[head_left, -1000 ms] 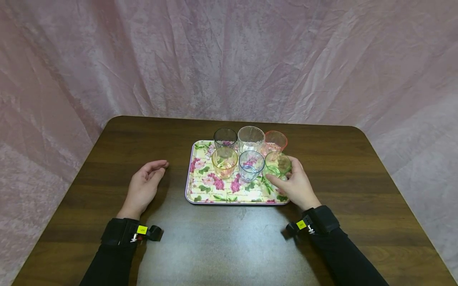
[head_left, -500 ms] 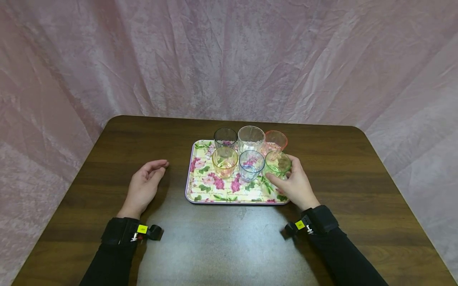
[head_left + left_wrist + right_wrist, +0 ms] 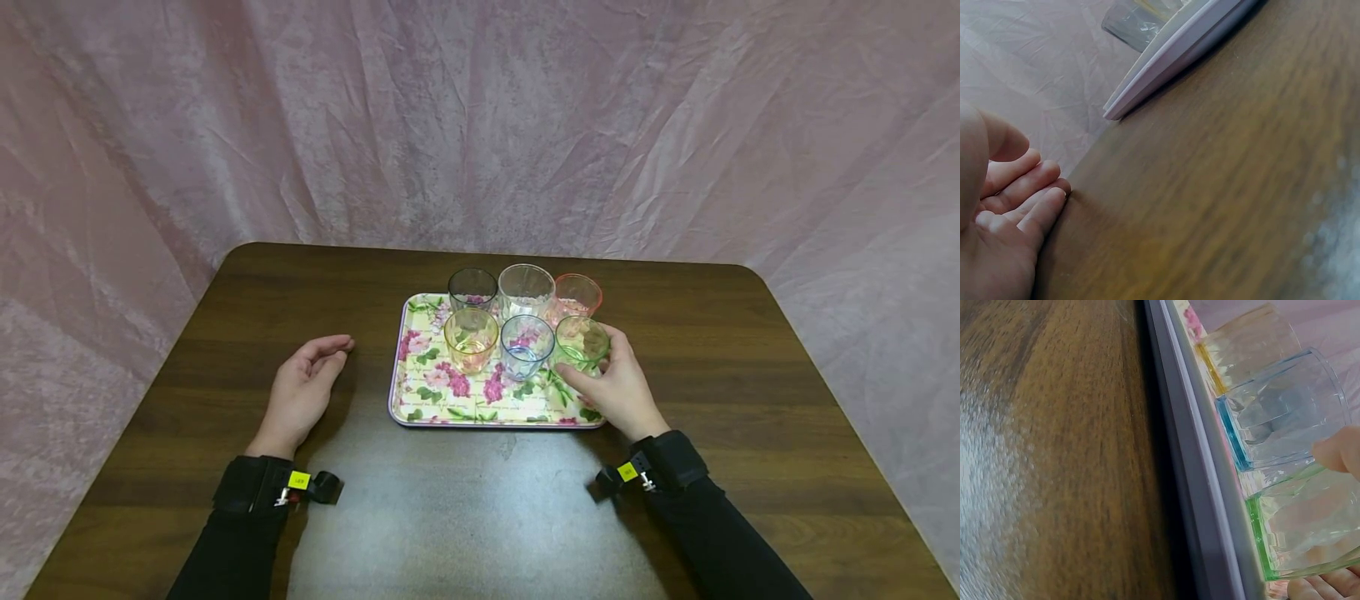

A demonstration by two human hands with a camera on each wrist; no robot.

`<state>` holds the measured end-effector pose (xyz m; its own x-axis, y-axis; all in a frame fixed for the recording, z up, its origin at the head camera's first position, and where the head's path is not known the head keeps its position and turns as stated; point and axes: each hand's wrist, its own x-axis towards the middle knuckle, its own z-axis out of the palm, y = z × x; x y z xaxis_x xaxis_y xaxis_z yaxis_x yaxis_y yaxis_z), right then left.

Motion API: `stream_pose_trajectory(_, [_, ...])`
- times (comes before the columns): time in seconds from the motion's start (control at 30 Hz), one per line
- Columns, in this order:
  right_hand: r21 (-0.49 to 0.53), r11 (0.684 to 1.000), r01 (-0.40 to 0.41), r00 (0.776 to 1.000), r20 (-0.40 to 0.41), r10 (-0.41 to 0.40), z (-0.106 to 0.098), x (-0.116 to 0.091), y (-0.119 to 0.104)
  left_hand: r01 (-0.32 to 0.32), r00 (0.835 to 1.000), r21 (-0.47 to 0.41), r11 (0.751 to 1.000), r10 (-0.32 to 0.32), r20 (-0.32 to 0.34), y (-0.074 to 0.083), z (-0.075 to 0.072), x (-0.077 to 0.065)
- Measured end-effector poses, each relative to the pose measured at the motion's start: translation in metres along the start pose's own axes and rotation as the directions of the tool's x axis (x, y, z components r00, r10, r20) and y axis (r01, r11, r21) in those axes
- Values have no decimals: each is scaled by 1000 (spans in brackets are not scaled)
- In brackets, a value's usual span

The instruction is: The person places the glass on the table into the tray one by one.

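My right hand (image 3: 621,390) holds a green glass (image 3: 582,342) at the right of a floral tray (image 3: 411,408), thumb on the near side and fingers round the far side. In the right wrist view the green glass (image 3: 1304,522) stands upright, its base on the tray. Left of it stand a blue glass (image 3: 527,348) and a yellow glass (image 3: 471,343). Behind are a dark grey glass (image 3: 472,289), a clear glass (image 3: 527,292) and a pink glass (image 3: 579,297). My left hand (image 3: 300,396) rests on the table left of the tray, holding nothing, fingers relaxed.
The brown wooden table (image 3: 360,542) extends around the tray, with a bright reflection at its front. A pink curtain (image 3: 480,125) hangs behind the table's far edge. The tray's raised rim (image 3: 1194,450) runs close by the right wrist camera.
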<state>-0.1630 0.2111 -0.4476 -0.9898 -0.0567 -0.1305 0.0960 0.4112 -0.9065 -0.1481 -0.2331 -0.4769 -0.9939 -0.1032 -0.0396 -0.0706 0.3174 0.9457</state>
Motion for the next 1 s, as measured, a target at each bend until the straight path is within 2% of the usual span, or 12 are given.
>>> stream_pose_trajectory(0.33, [59,998,-15,1000,3,15,1,-3,-4,-12,1000,-6,1000,12,7,-1,-1,3])
stream_pose_trajectory(0.57, [-73,997,7,999,-45,-11,-4,-1,-9,-1,1000,91,996,-2,24,2,-3,7])
stream_pose_trajectory(0.73, [-73,995,70,995,-68,-75,-6,3,-11,-3,999,159,987,-6,54,12,0,13])
stream_pose_trajectory(1.0, [-135,985,108,990,-81,-120,-6,5,-12,-72,989,228,971,40,141,36,14,18])
